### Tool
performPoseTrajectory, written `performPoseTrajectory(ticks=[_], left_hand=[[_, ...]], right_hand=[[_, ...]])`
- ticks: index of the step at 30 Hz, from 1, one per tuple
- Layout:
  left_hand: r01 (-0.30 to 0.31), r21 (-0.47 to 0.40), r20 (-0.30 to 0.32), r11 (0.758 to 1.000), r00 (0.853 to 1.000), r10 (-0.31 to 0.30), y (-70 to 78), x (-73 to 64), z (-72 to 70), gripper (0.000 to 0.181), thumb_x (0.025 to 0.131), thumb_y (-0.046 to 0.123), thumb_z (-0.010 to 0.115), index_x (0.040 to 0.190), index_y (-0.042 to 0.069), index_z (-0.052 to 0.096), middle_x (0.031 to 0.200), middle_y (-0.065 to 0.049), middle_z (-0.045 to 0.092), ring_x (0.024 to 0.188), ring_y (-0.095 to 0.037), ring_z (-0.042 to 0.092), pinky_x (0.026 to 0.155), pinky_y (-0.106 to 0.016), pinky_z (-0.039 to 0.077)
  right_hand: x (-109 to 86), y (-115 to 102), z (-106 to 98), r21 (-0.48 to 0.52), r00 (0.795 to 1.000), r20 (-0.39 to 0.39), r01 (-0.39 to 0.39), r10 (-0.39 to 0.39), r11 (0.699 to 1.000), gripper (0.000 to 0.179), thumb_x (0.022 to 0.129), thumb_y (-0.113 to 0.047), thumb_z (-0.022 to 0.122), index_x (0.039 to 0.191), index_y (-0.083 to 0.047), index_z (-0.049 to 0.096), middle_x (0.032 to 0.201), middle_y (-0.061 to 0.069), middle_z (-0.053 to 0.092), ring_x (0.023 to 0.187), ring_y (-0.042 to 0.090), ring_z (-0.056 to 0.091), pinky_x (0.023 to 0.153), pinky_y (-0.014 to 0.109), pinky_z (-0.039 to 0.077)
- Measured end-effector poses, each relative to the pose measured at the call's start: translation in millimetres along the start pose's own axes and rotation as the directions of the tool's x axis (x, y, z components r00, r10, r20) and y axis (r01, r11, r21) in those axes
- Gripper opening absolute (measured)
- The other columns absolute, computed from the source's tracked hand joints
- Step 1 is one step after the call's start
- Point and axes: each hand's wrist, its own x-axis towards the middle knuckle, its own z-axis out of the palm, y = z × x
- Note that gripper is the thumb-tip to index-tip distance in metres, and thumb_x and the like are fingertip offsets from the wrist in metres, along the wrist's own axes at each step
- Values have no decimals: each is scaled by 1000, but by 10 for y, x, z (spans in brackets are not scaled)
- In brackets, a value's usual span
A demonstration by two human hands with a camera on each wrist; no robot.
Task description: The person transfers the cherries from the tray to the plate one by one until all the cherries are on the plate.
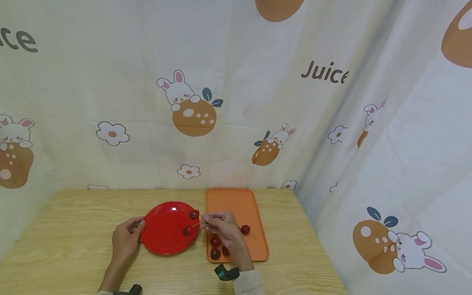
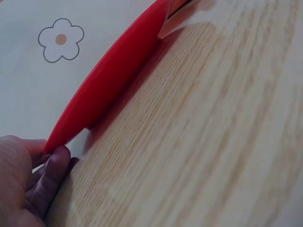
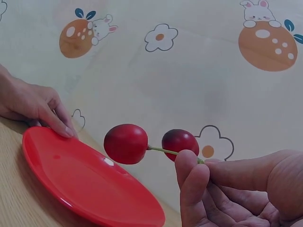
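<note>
A red plate (image 1: 162,231) lies on the table, and my left hand (image 1: 125,237) pinches its left rim between thumb and fingers. In the left wrist view the fingers (image 2: 57,165) grip the edge of the plate (image 2: 109,82) from above and below. My right hand (image 1: 225,231) pinches the green stems of two dark red cherries (image 3: 127,144) between thumb and forefinger. In the head view these cherries (image 1: 188,230) appear over the plate's right side. Below my right hand, more cherries (image 1: 215,253) sit on an orange tray (image 1: 232,198), some partly hidden by the hand.
The orange tray stands just right of the plate. A single cherry (image 1: 245,229) with its stem lies toward the tray's right side. Behind the wooden table (image 1: 92,209) hangs a cream curtain (image 1: 129,82) printed with rabbits and flowers, and it continues along the right side.
</note>
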Motion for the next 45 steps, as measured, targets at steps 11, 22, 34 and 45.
performPoseTrajectory(ticks=[11, 22, 34, 45], left_hand=[[11, 9, -1, 1000, 1000, -11, 6, -2, -5, 24, 108, 15, 69, 127, 2, 78, 103, -18, 80, 66, -3, 63, 54, -23, 56], [13, 3, 7, 1000, 1000, -13, 19, -13, -21, 25, 108, 16, 69, 128, 2, 78, 103, -18, 81, 67, -2, 63, 55, -22, 55], [39, -3, 16, 999, 999, -39, 11, -32, -11, 26, 109, 15, 68, 130, 3, 76, 101, -16, 80, 67, -5, 63, 56, -23, 56], [46, -17, 14, 999, 999, -46, 2, -45, -2, 26, 110, 16, 67, 131, 4, 76, 108, -18, 79, 70, -5, 63, 56, -23, 57]], right_hand=[[49, 63, 80, -14, 1000, 9, -11, 11, 1000, 37, 104, -2, 72, 128, 24, 64, 88, 4, 82, 76, 11, 79, 75, 23, 65], [82, 119, 168, -10, 999, 25, -21, 21, 1000, 28, 104, -2, 72, 123, 18, 72, 88, 4, 82, 76, 12, 80, 74, 22, 65], [142, 196, 222, -15, 999, 30, -31, 31, 999, 27, 103, -2, 72, 122, 17, 73, 89, 6, 83, 76, 12, 81, 73, 22, 65], [191, 195, 306, -28, 997, 69, -33, 35, 999, 32, 104, -2, 71, 126, 20, 69, 87, 4, 82, 76, 11, 80, 73, 21, 65]])
